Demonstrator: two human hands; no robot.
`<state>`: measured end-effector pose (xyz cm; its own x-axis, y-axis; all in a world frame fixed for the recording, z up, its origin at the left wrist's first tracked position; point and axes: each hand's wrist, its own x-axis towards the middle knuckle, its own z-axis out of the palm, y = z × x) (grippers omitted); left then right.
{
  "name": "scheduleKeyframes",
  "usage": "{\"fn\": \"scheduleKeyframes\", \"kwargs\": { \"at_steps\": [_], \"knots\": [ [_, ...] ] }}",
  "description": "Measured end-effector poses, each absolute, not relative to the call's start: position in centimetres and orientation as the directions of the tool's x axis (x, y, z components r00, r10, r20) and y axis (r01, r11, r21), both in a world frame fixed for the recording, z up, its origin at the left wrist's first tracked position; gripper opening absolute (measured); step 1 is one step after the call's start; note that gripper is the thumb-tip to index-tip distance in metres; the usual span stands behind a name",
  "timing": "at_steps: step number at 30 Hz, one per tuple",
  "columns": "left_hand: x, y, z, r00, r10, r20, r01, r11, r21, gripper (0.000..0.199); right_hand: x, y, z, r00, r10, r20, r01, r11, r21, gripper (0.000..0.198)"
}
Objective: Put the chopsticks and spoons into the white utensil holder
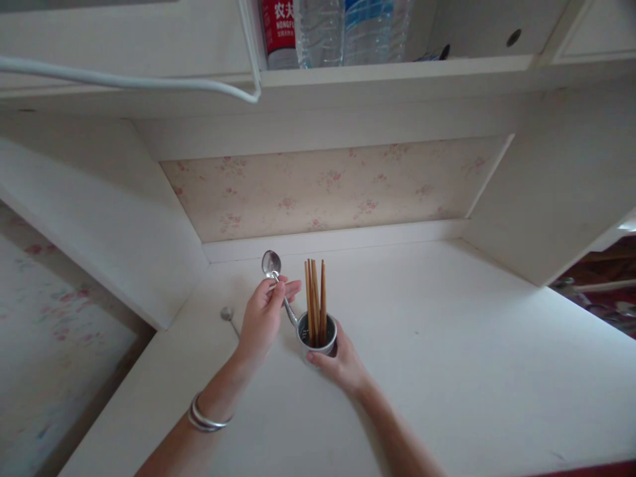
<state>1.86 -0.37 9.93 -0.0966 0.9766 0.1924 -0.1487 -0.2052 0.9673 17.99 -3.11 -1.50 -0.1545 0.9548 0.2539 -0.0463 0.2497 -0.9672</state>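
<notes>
Between the thumb and fingers of my left hand (pixel 268 305) is a metal spoon (pixel 271 264). Its bowl points up and away, and its handle slants down to the rim of a metal cup (pixel 317 347). My right hand (pixel 342 361) is wrapped round the cup's right and near side, thumb at the front. Several wooden chopsticks (pixel 316 301) stand upright in the cup. A second, smaller spoon (pixel 227 313) lies on the white surface left of my left hand, its handle partly hidden behind my wrist.
White side panels (pixel 99 218) flank the white tabletop (pixel 422 371), with flowered wallpaper (pixel 322 192) at the back. An overhead shelf (pixel 397 76) holds plastic bottles (pixel 368 33) and a red-labelled one (pixel 279 30). A white cable (pixel 129 81) hangs at upper left.
</notes>
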Motion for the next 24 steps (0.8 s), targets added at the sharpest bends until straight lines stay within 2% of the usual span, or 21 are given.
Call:
{"fn": "scheduleKeyframes", "kwargs": {
  "at_steps": [4, 8, 14, 18, 21, 24],
  "knots": [
    [2.1, -0.4, 8.9, -0.130, 0.958, 0.255, 0.035, -0.252, 0.967, 0.029, 18.2, -3.1, -1.4, -0.188, 0.950, 0.251, -0.040, 0.248, -0.968, 0.075],
    [2.1, -0.7, 7.5, -0.092, 0.955, 0.280, 0.200, -0.258, 0.945, 0.028, 18.3, -3.3, -1.0, -0.192, 0.953, 0.235, -0.008, 0.238, -0.971, 0.073],
    [2.3, -0.6, 5.0, -0.025, 0.972, 0.234, 0.178, -0.226, 0.958, 0.032, 18.2, -3.2, -0.9, -0.194, 0.945, 0.262, -0.042, 0.259, -0.965, 0.075],
    [2.3, -0.6, 3.6, -0.013, 0.992, 0.123, 0.153, -0.119, 0.981, 0.039, 18.2, -3.2, -1.2, -0.199, 0.945, 0.260, -0.039, 0.258, -0.965, 0.075],
    [2.1, -0.9, 3.0, 0.011, 0.999, 0.052, 0.063, -0.052, 0.997, 0.043, 18.0, -3.1, -1.3, -0.191, 0.940, 0.283, -0.061, 0.277, -0.959, 0.075],
    [2.0, -1.6, 2.8, 0.129, 0.991, 0.032, -0.079, -0.022, 0.997, 0.050, 17.9, -3.0, -1.2, -0.194, 0.929, 0.314, -0.092, 0.301, -0.949, 0.076]
  ]
}}
